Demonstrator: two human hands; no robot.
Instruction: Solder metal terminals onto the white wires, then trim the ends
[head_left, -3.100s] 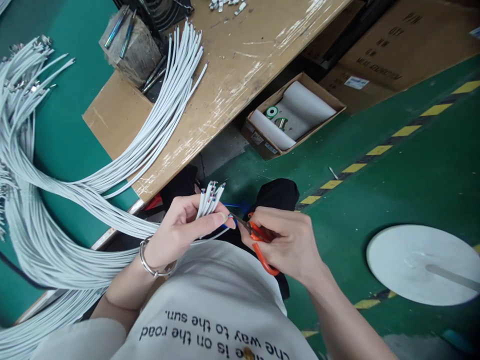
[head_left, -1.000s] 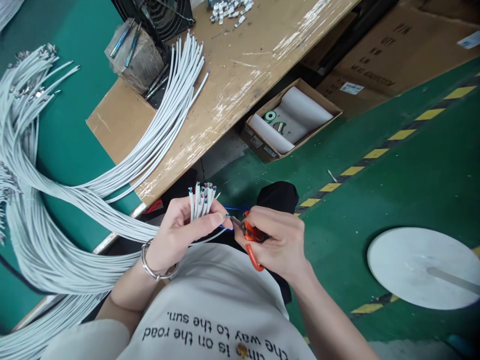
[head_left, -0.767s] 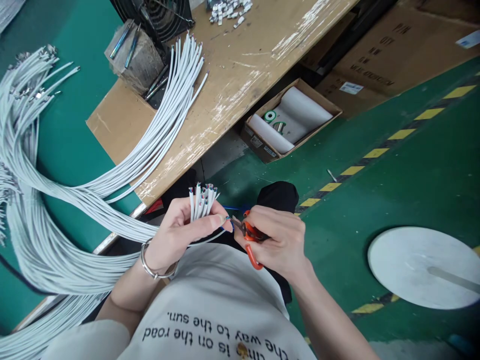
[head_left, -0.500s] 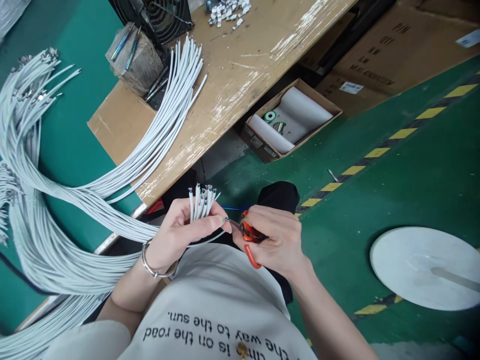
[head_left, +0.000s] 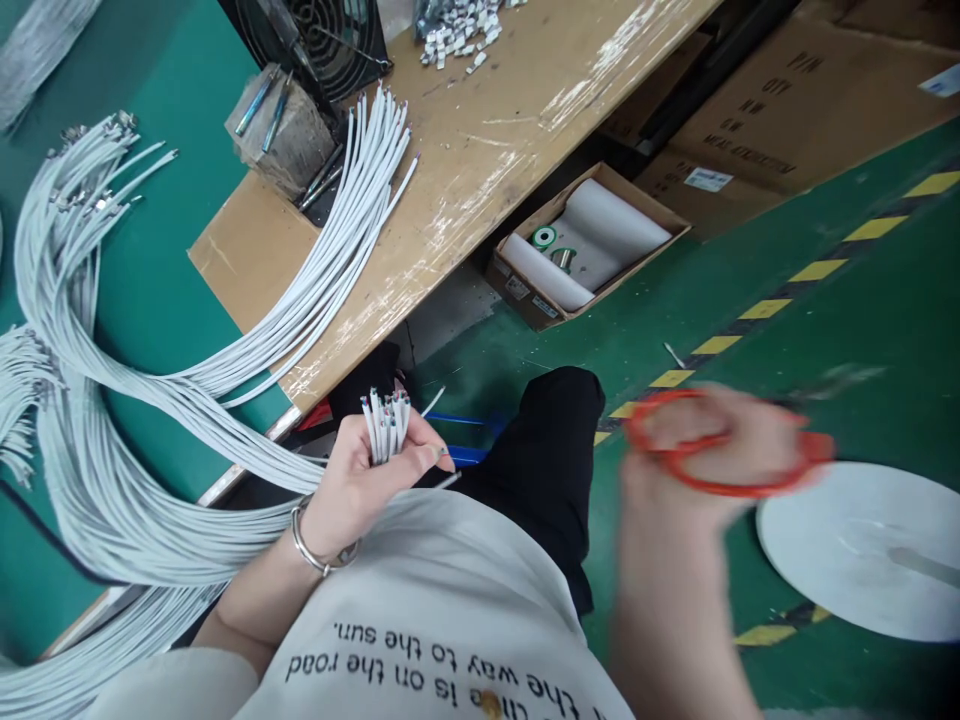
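Note:
My left hand (head_left: 360, 475) is closed round a bunch of white cables (head_left: 388, 425) whose cut ends, with coloured wires showing, stick up above the fingers. Thumb and forefinger pinch the end of one cable. My right hand (head_left: 739, 450), smeared by motion, grips red-handled scissors (head_left: 750, 488) well out to the right, apart from the cables. The blades point right and are blurred. A long bundle of white cables (head_left: 112, 470) runs from the left hand over the green surface, and another bundle (head_left: 330, 280) lies across the table corner.
The brown-topped table (head_left: 487, 170) carries a black fan (head_left: 330, 40), a wrapped block (head_left: 281, 130) with pens on it and small white connectors (head_left: 457, 35). Below its edge stands an open carton (head_left: 592, 245) with solder spools. A round white disc (head_left: 862, 550) sits at right above the green floor.
My right hand has swung away from the left hand to the right with the scissors. My left hand stays near its place and keeps the cables.

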